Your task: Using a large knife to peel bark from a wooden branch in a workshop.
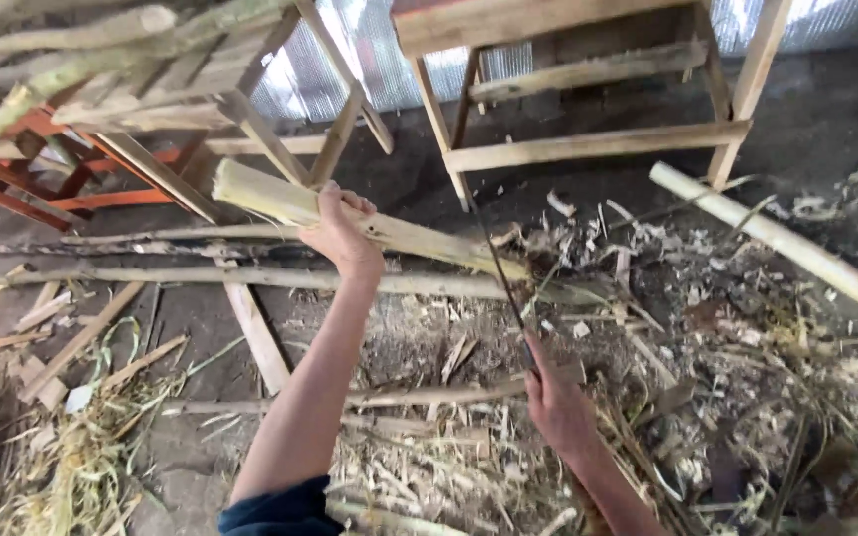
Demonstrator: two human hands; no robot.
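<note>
Two hands grip pale split bamboo (369,226), thin blade (497,273).

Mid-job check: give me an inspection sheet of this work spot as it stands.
Surface: dirt floor, dark, littered.
Job's things: split bamboo length gripped by left hand; long thin blade held by right hand, its tip near the wooden frame.
Clutter: shavings and chips; bamboo poles; dry husks.
Grippers: both hands closed, fingers wrapped.
Cables: nothing seen.
Surroundings: wooden frame; orange-painted frame; corrugated metal sheet wall.
</note>
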